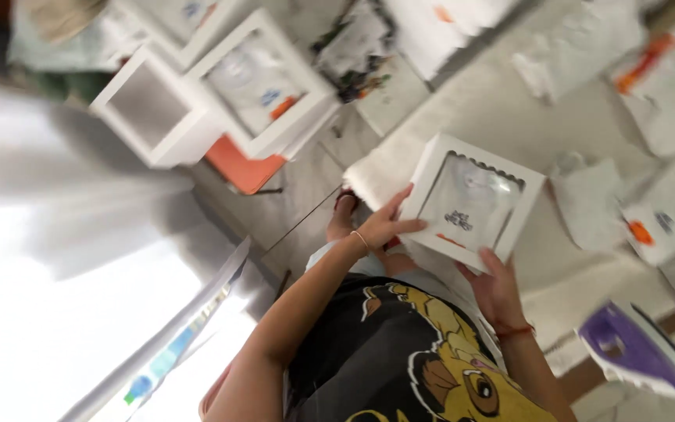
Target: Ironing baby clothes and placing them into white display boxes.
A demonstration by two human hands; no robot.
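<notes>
I hold a white square box [472, 198] with a clear window lid and scalloped edge, tilted above a cloth-covered table [494, 109]. My left hand [388, 223] grips its left edge, fingers spread on the rim. My right hand [495, 287] holds its lower corner from beneath. Something pale and folded shows through the window. A thin bracelet is on my left wrist and a red band on my right.
Two more white window boxes [263, 82] and an open white box [150, 113] stand stacked at upper left over an orange stool [244, 168]. Folded white cloths [587, 199] and packed boxes [666, 211] lie at right. A purple iron [634, 352] rests at lower right.
</notes>
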